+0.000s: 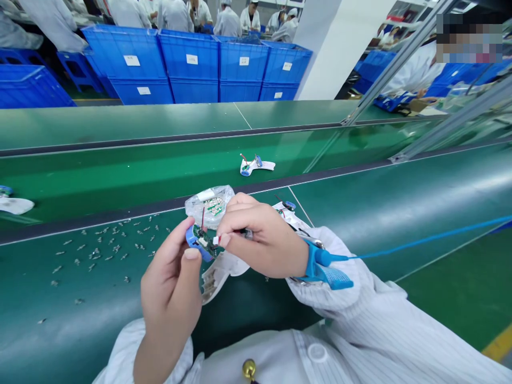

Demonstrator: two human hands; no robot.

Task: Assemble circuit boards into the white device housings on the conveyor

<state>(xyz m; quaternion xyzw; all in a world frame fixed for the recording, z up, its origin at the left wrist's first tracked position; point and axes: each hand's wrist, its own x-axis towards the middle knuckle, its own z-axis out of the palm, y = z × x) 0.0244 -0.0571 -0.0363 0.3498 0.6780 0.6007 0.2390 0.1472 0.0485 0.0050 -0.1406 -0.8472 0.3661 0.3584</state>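
Between its thumb and fingers, my left hand (172,288) grips a blue-cased circuit board (205,241) with a red wire standing up from it. My right hand (266,234), with a blue strap (324,266) on its wrist, is closed in a pinch on a small white connector (216,241) at the board's right edge. Whether the connector is seated or only touching, I cannot tell. A white curved plastic shell (216,277) lies beneath both hands, partly covered by them. Just behind my fingers rests a clear plastic bag (210,205) of small green and metal parts.
Many tiny metal pieces (114,245) are scattered on the green bench at left. Another white shell assembly (286,210) lies behind my right wrist. More sit on the belt, one in the middle (258,165). A blue cord (420,240) runs rightward. Stacked blue crates (188,64) stand beyond.
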